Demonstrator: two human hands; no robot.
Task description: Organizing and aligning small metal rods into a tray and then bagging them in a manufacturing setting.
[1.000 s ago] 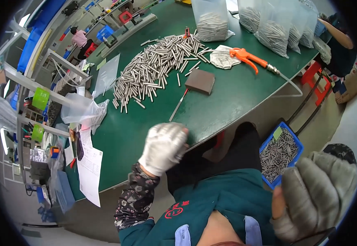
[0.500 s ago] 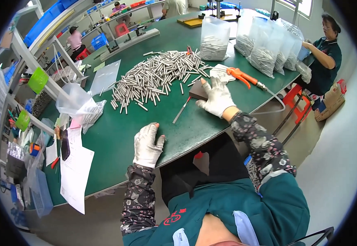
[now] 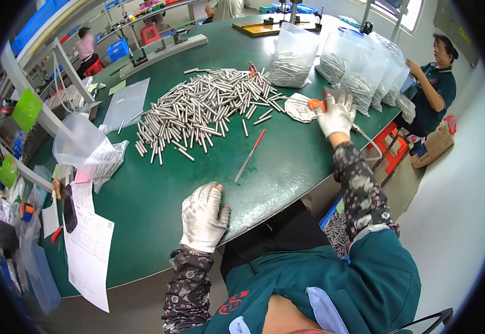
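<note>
My left hand (image 3: 204,218), in a white glove with bare fingertips, lies on the green table (image 3: 287,161) near its front edge. Its thumb stands apart, and it holds nothing. Farther right, my gloved right hand (image 3: 337,117) has its fingers on a dark brown block (image 3: 331,94), over the orange air gun (image 3: 316,104), which it partly hides. Left of the air gun lies a white glove (image 3: 300,108). Between my hands rests a thin file-like tool with a red handle (image 3: 250,156). Beyond it spreads a big heap of short metal pins (image 3: 203,108).
Clear bags of pins (image 3: 294,58) stand at the back right, near a seated person (image 3: 438,83). Another bag (image 3: 109,161) lies at left beside papers (image 3: 89,250) and a dark phone (image 3: 70,209). A metal rail (image 3: 164,54) crosses the far left. The air hose (image 3: 373,142) hangs over the right edge.
My right hand has moved right and away from me with the brown block, off the tool's red handle and over to the air gun. My left hand stays on the table.
</note>
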